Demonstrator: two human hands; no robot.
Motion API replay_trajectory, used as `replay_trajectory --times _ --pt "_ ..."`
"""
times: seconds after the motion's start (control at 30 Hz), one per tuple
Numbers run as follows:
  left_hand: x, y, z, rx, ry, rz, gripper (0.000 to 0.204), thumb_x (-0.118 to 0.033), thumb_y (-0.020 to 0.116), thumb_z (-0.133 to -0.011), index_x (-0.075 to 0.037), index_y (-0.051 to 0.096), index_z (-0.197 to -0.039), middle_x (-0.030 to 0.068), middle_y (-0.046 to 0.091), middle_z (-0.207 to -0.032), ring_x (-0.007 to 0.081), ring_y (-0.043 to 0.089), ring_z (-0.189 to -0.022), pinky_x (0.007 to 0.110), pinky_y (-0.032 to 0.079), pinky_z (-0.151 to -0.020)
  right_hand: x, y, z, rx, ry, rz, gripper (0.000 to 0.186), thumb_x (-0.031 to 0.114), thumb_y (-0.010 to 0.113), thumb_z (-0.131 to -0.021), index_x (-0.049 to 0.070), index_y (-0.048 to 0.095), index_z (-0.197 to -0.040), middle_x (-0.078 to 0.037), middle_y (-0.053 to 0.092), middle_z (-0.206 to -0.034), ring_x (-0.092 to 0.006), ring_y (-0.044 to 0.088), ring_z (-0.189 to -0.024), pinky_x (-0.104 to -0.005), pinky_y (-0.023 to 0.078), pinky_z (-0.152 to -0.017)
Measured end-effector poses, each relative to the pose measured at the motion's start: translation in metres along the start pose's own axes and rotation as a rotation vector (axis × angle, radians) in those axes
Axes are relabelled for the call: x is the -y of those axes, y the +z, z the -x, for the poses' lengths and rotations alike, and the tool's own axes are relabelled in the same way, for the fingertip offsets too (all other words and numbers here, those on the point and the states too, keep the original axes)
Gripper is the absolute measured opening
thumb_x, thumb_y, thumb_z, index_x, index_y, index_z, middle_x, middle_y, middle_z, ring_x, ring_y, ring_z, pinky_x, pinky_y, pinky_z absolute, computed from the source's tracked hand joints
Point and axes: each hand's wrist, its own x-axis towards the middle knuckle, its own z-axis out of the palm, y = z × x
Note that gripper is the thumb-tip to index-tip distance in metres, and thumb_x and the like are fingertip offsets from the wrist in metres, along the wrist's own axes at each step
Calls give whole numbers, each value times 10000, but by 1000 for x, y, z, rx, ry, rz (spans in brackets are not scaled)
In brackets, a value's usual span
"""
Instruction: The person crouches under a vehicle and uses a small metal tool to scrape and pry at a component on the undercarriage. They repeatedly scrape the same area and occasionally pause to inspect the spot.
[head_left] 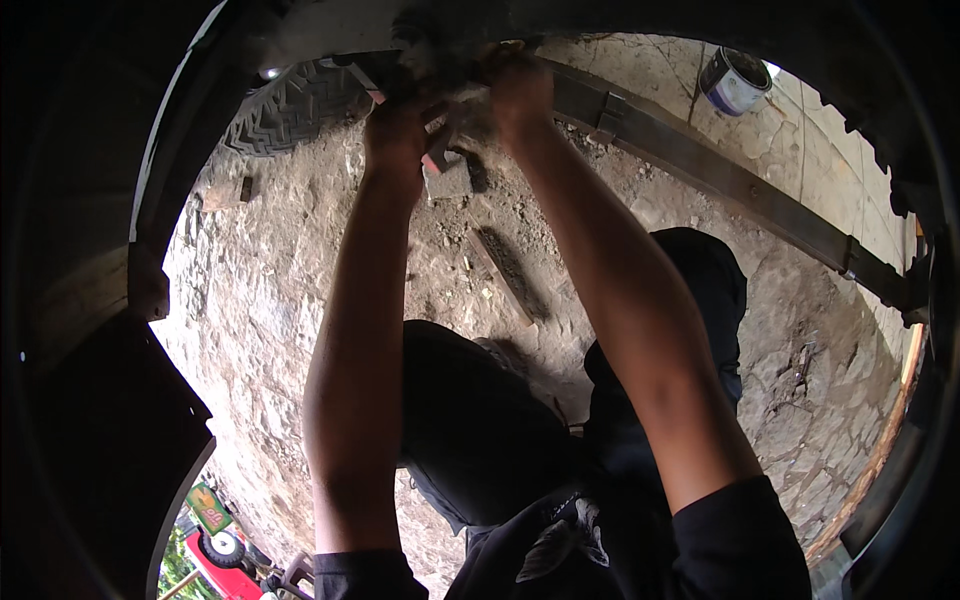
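Both my arms reach up to dark machine parts [420, 50] at the top of the view. My left hand [396, 140] is closed around a slim tool with red on it [434, 160]; a grey metal end shows beyond the thumb side, and its exact kind is unclear. To its right, my right hand [522, 100] is raised against the dark underside with fingers curled. Shadow hides what those fingers grip. Just below the hands, a grey block [449, 178] sits on the dirt.
A knobbly tyre [285, 115] stands at upper left. From the hands, a long dark metal beam [730, 182] slants down to the right. Beyond it is a paint bucket [736, 82]. A narrow bar [502, 277] and a small block [228, 193] lie on the rough ground.
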Motion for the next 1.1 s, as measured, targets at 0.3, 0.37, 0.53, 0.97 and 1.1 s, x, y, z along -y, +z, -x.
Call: replay_trajectory --times 0.3,0.37,0.53,0.97,1.1 --pt "-6 17 0 31 14 25 310 -208 606 -1022 -84 618 -1307 59 706 -1220 193 675 -1118 372 575 -890 -19 -7 -27 108 259 -254 168 179 613 -977 78 711 -1070 -60 688 -916 -188 664 -810 -319 566 -728" --pt "-4 -4 10 -10 25 1 316 -209 601 -1025 -77 618 -1312 61 699 -1237 197 673 -1134 368 580 -885 0 10 27 103 139 -294 249 201 536 -1010 46 688 -1132 -118 726 -971 -262 719 -851 -400 584 -760" --pt "-7 9 6 63 80 -54 312 -210 590 -1030 -64 622 -1304 53 678 -1287 204 662 -1175 373 575 -900 -23 8 -18 10 -228 148 262 163 479 -1041 25 698 -1081 -128 695 -932 -238 681 -824 -385 534 -623" --pt "-9 7 9 -24 18 30 355 -277 559 -1066 -56 602 -1341 97 691 -1322 251 686 -1198 437 534 -991 -9 5 12 19 -87 -216 206 211 520 -1038 130 687 -1129 -48 689 -883 -157 576 -622 -324 468 -517" --pt "-8 -10 15 -10 23 -2 353 -270 528 -1077 -58 588 -1354 101 679 -1348 258 667 -1237 450 519 -1014 18 -1 23 150 88 -122 225 221 521 -1048 83 699 -1053 -75 662 -845 -174 605 -670 -355 482 -558"
